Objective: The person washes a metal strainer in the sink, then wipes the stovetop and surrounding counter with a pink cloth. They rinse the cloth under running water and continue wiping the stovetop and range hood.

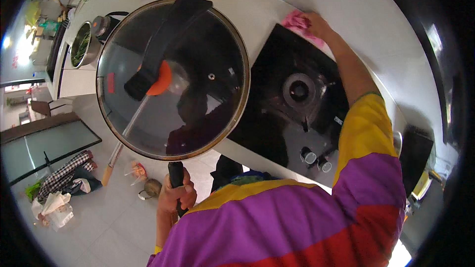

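Note:
My left hand (179, 194) is closed around the black handle of a pan, below its round glass lid (222, 118). The lid has a metal rim and a black stand-up handle (157, 40). An orange round part with a pole and wooden end shows at and below the lid; whether it touches the lid is unclear. My right hand (316, 25) presses a pink cloth (297, 21) on the white countertop, behind the far edge of the black glass gas hob (271, 118). The hob's burner (299, 90) is bare of cookware.
A steel bowl of green vegetables (89, 50) stands at the left on the counter, beside a dark lidded container (103, 26). A white wall (371, 26) rises behind the hob. On the tiled floor lie bags (57, 207), a checked cloth (66, 172) and a round brown item (151, 188).

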{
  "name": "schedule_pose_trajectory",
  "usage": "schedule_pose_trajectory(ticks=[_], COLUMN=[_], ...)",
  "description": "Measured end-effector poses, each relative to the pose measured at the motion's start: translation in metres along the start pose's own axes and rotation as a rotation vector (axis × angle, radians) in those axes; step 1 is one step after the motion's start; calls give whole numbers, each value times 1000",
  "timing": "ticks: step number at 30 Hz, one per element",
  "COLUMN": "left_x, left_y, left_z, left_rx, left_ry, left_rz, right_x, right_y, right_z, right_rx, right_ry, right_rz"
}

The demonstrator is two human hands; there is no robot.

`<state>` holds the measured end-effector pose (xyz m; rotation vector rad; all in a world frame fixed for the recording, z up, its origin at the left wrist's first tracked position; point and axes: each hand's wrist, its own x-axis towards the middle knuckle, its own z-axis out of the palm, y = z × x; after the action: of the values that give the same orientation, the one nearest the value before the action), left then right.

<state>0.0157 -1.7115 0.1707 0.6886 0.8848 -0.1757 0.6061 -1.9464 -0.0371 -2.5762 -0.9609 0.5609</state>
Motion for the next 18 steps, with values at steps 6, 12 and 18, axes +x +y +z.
schedule_pose_trajectory(ticks=[6, 12, 18], left_x=[1, 0, 4], left_y=[-5, -5, -6], left_z=[2, 5, 0], left_rx=[-73, -75, -89], left_ry=[-81, -102, -149], left_rz=[4, 0, 53], right_x=[-163, -255, -207], right_y=[62, 54, 50], right_z=[22, 41, 25], right_rx=[-85, 162, 161], right_ry=[213, 203, 76], right_rz=[243, 253, 248])
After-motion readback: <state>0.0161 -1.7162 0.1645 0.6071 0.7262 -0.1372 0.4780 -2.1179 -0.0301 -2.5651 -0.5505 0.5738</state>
